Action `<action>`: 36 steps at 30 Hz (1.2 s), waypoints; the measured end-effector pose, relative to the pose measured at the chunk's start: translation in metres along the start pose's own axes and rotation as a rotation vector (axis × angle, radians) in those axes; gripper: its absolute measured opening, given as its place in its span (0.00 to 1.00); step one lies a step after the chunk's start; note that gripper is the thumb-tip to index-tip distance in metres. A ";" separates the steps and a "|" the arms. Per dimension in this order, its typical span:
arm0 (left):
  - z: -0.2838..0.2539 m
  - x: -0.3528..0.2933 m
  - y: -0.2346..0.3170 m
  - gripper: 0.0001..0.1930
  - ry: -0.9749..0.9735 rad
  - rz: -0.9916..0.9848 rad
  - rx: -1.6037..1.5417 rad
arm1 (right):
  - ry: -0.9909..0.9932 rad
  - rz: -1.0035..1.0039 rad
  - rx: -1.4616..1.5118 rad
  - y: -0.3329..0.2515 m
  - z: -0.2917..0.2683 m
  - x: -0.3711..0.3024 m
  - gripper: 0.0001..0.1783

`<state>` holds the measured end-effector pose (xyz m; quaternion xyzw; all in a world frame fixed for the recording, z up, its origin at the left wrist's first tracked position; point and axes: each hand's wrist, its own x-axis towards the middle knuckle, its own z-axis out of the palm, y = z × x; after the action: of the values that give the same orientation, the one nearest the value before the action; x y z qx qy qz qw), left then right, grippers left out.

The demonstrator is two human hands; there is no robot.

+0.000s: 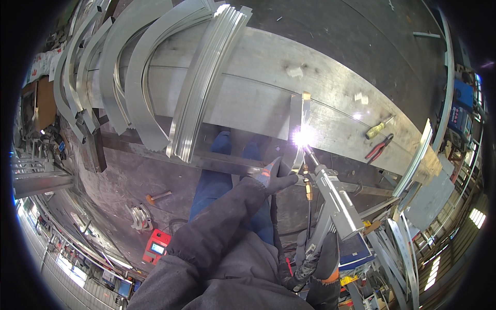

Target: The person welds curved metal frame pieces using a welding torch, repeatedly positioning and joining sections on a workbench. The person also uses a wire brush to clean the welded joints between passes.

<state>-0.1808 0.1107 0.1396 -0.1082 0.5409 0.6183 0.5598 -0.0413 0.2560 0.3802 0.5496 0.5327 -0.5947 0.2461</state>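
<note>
My gloved left hand (pixel 274 175) is at the near end of a narrow metal strip (pixel 295 121), its thumb raised and a finger against the strip; the fingers look closed on it, partly hidden. My gloved right hand (pixel 326 256) grips the handle of a silver welding torch (pixel 338 199). The torch's tip points at the strip, where a bright white-violet arc (pixel 303 136) glares and hides the joint. The strip lies across the near edge of a long metal plate (pixel 253 62). A brass fitting with a hose (pixel 308 186) runs beside the torch.
Curved metal strips (pixel 137 77) and a stack of long strips (pixel 206 82) lie on the left. To the right are a yellow-handled screwdriver (pixel 374 130) and red-handled pliers (pixel 378 149). A hammer (pixel 157 197) and a red device (pixel 156 246) stand low on the left.
</note>
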 end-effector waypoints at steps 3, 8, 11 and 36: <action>-0.002 0.003 -0.005 0.25 -0.025 -0.016 0.009 | 0.023 0.003 0.018 -0.003 0.004 -0.005 0.26; 0.000 0.007 -0.017 0.27 -0.013 -0.026 -0.049 | -0.109 -0.005 0.273 -0.023 0.015 -0.015 0.27; 0.001 0.010 -0.025 0.28 0.015 0.029 -0.038 | -0.021 0.006 0.220 -0.027 0.024 -0.013 0.26; -0.030 -0.020 -0.008 0.19 0.042 0.075 -0.058 | 0.447 -0.235 -0.088 -0.014 0.054 0.010 0.36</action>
<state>-0.1814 0.0739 0.1387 -0.1168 0.5381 0.6518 0.5215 -0.0777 0.2142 0.3672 0.5904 0.6597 -0.4590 0.0750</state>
